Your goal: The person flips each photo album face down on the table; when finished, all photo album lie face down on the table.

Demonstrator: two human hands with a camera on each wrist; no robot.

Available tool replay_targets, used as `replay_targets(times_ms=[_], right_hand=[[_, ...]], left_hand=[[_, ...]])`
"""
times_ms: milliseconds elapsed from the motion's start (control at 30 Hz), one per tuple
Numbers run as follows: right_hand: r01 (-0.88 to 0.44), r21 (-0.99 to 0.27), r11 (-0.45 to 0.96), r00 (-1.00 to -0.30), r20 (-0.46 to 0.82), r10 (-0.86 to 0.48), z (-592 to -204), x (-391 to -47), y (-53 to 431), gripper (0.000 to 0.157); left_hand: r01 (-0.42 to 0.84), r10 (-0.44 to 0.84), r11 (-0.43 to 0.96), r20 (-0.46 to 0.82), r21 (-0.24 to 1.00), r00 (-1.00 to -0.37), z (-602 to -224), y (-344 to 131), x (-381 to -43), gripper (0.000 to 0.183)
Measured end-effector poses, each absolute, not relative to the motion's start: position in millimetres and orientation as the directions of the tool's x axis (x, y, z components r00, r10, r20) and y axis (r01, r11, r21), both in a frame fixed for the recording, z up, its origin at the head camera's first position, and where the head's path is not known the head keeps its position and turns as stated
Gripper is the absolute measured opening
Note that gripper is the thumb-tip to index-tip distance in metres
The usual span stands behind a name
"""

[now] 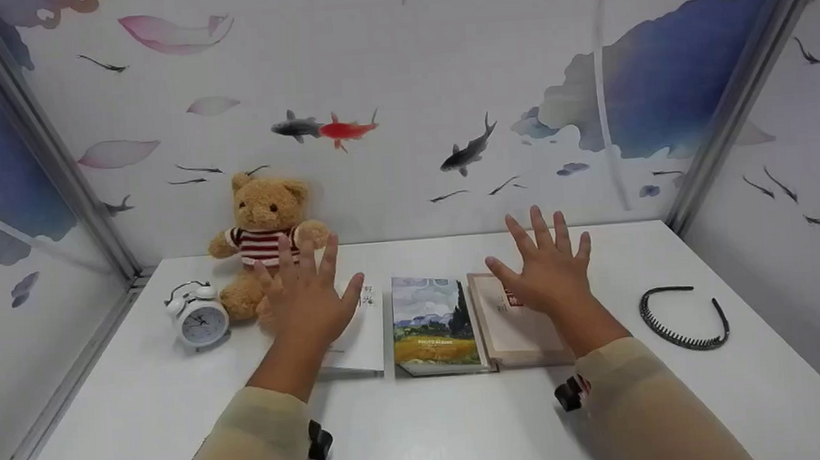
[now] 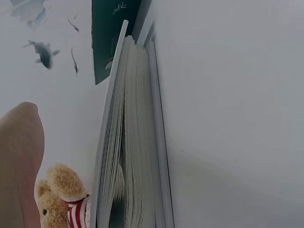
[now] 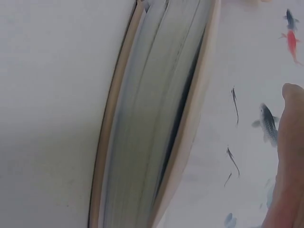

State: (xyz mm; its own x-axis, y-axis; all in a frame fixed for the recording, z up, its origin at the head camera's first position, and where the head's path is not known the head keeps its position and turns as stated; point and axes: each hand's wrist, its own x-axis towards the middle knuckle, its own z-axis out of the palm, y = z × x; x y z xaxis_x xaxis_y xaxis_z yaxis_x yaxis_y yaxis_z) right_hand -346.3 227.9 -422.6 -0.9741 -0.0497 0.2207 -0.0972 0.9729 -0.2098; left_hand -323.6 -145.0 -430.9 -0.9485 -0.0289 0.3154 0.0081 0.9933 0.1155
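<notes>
My left hand is spread with straight fingers above a white book and overlaps the teddy bear in the head view. My right hand is likewise spread, over a beige book. Between the two lies a photo album with a painted landscape cover. The left wrist view shows the page edges of the white book and part of my thumb. In the right wrist view, the beige book stands close up, with my thumb at the side. Neither hand grips anything.
A white alarm clock stands at the left beside the bear, which wears a striped sweater. A black toothed headband lies on the right of the white table. Printed panels wall in the back and sides.
</notes>
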Motion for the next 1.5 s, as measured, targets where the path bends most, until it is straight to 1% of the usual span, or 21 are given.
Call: replay_targets(times_ms=[200,367,433,567,767,900,1067,1267,1400,1500], right_hand=[[-0.109,-0.227,0.968,-0.967,0.250,-0.050,-420.1,-344.0,234.8,0.097],[-0.122,-0.287,0.950,-0.959,0.279,-0.039,-416.1,-334.4,239.9,0.092],[-0.128,-0.314,0.941,-0.957,0.289,-0.034,-414.8,-329.5,241.2,0.090],[-0.144,-0.380,0.914,-0.956,0.293,-0.029,-412.0,-320.9,244.6,0.086],[-0.158,-0.464,0.872,-0.963,0.267,-0.032,-406.2,-311.5,255.9,0.086],[-0.163,-0.498,0.852,-0.964,0.265,-0.030,-405.0,-307.9,266.5,0.084],[-0.163,-0.529,0.833,-0.964,0.264,-0.022,-407.9,-304.6,277.7,0.081],[-0.128,-0.555,0.822,-0.975,0.222,-0.002,-414.9,-305.3,286.8,0.082],[-0.086,-0.590,0.803,-0.987,0.162,0.014,-421.8,-307.6,295.6,0.083],[-0.050,-0.614,0.788,-0.994,0.107,0.020,-427.1,-310.3,300.7,0.086]], left_hand=[[0.015,-0.031,0.987,0.276,0.163,-0.961,-428.5,-137.2,-319.3,0.086],[0.045,-0.021,0.971,0.270,0.236,-0.963,-425.8,-117.2,-308.8,0.084],[0.062,-0.016,0.956,0.265,0.286,-0.964,-425.1,-107.8,-303.7,0.083],[0.111,0.008,0.905,0.243,0.411,-0.970,-424.2,-89.0,-293.1,0.081],[0.202,0.082,0.780,0.224,0.592,-0.971,-426.4,-62.0,-278.8,0.076],[0.229,0.117,0.722,0.212,0.653,-0.970,-430.1,-44.5,-274.0,0.075],[0.225,0.140,0.686,0.178,0.692,-0.974,-432.8,-23.7,-269.8,0.074],[0.232,0.173,0.623,0.157,0.747,-0.972,-434.7,-1.9,-263.6,0.072],[0.223,0.212,0.536,0.126,0.814,-0.969,-437.2,13.4,-262.9,0.072],[0.182,0.233,0.465,0.078,0.866,-0.969,-438.3,23.1,-263.8,0.073]])
